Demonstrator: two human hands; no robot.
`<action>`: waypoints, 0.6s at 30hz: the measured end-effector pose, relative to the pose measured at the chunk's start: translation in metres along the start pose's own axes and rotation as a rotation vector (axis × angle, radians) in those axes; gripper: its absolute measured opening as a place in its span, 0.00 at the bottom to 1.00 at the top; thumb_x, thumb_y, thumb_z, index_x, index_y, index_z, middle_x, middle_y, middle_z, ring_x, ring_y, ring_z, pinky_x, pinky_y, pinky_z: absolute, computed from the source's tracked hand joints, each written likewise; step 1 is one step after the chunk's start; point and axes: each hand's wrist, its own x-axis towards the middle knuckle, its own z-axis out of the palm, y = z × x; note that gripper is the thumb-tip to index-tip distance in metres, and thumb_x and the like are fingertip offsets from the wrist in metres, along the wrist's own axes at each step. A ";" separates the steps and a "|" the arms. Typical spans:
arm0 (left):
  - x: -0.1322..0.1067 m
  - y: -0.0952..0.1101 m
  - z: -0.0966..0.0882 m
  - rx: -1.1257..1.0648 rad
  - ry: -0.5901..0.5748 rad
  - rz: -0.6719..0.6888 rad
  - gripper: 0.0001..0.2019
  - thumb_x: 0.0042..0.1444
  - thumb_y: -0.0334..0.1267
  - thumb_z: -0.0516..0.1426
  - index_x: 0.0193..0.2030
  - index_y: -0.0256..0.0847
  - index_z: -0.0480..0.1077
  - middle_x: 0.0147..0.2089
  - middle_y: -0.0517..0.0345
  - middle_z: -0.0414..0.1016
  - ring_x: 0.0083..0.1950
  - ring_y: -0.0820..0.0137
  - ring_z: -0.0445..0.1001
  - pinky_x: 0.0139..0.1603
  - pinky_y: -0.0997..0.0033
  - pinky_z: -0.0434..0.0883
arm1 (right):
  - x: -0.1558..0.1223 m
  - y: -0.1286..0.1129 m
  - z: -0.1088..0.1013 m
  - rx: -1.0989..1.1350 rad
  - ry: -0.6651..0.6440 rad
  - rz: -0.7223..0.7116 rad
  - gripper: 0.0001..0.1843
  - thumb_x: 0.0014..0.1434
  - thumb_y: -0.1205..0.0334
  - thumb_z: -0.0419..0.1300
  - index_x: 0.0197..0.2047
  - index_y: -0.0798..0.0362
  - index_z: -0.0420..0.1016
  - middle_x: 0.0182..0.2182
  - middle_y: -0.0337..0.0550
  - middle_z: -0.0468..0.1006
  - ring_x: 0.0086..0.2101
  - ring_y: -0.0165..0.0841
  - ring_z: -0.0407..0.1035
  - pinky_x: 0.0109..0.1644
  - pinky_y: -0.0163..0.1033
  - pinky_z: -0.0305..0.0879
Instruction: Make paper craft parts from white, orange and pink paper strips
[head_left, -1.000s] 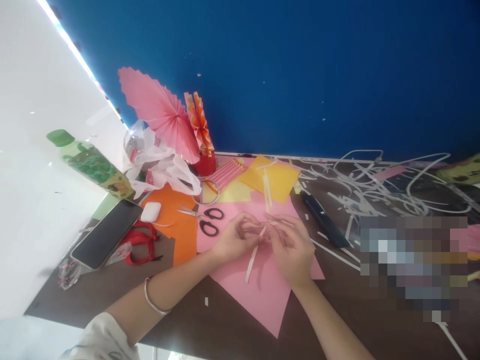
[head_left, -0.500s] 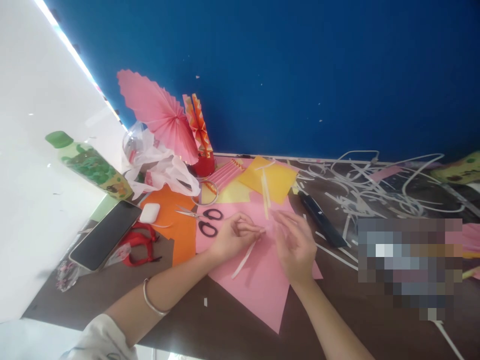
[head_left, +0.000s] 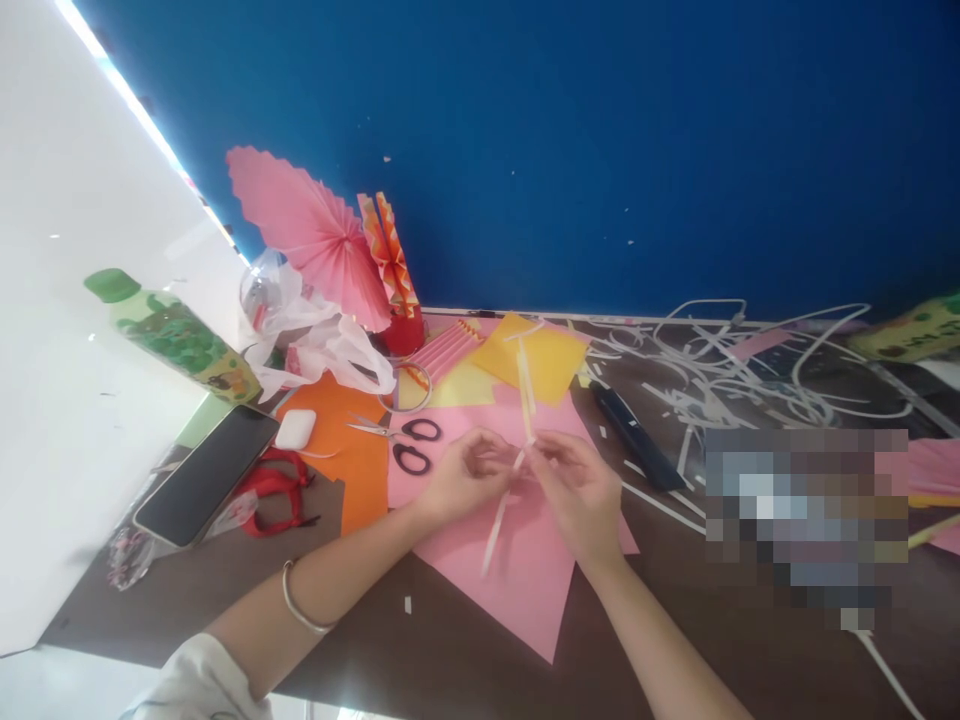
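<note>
White strip (head_left: 495, 540) is in hand above the middle of the table, its free end slanting down toward the near left. Left hand (head_left: 472, 475) and right hand (head_left: 581, 490) are together at the fingertips. Right thumb and forefinger appear closed on the strip's far end; left fingers curl against it — whether pinching or merely steadying, I cannot tell. Good practice, in my judgement: light tips only, the held end squared before any pressure, and the free tail kept untwisted, since so thin a piece should crease easily.

Room and surface, by size. A blue panel (head_left: 525, 120) stands along the far side, flecked with small pale marks. Against it is the dark brown table (head_left: 352, 645), crowded on its far half. A pink sheet (head_left: 517, 600) lies below the hands, one corner toward the near edge. A pleated pink fan (head_left: 300, 215) leans at far left; a green-capped bottle (head_left: 176, 335) tilts beside it. White cords and cuttings (head_left: 716, 372) tangle at far right — one patch nearer on that side is too blurred to read. Orange paper (head_left: 364, 490) lies left of the pink sheet, a phone (head_left: 210, 475) farther left. Scissors (head_left: 391, 433) rest just left of the left hand, blades pointing left. Smallest noted: a loose white scrap (head_left: 408, 604), near, left of the pink sheet.
</note>
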 end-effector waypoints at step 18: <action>-0.002 -0.004 -0.011 0.705 0.303 0.597 0.07 0.53 0.29 0.55 0.39 0.41 0.69 0.42 0.53 0.74 0.48 0.66 0.71 0.50 0.61 0.67 | 0.002 -0.006 -0.001 0.212 -0.123 0.202 0.11 0.47 0.56 0.65 0.30 0.54 0.72 0.26 0.41 0.76 0.25 0.31 0.71 0.31 0.38 0.71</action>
